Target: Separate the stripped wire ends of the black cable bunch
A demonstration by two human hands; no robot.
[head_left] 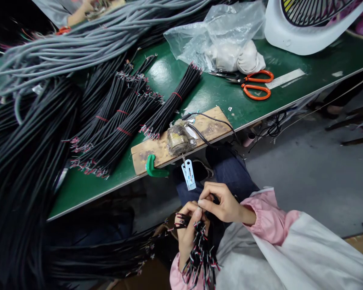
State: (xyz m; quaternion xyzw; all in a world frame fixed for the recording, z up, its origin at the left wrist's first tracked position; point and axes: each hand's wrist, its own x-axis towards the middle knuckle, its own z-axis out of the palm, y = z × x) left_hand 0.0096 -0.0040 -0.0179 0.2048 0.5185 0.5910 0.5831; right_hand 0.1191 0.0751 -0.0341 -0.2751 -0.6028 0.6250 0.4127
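Note:
My left hand is closed around a bunch of short black cables, whose stripped ends show red, white and black wires. Thumb and fingers of my right hand pinch together at the top of the bunch, touching the left fingertips; the small piece between them is too hidden to make out fully, but looks like a cable end. Just beyond my hands, a light blue clothespin hangs on the shaft of a small taped motor. The motor sits on a wooden board at the table edge.
A green clamp grips the board. Tied black cable bundles and grey cables lie on the green table. Orange-handled scissors, a plastic bag and a white fan stand farther right. A co-worker's arm shows at top left.

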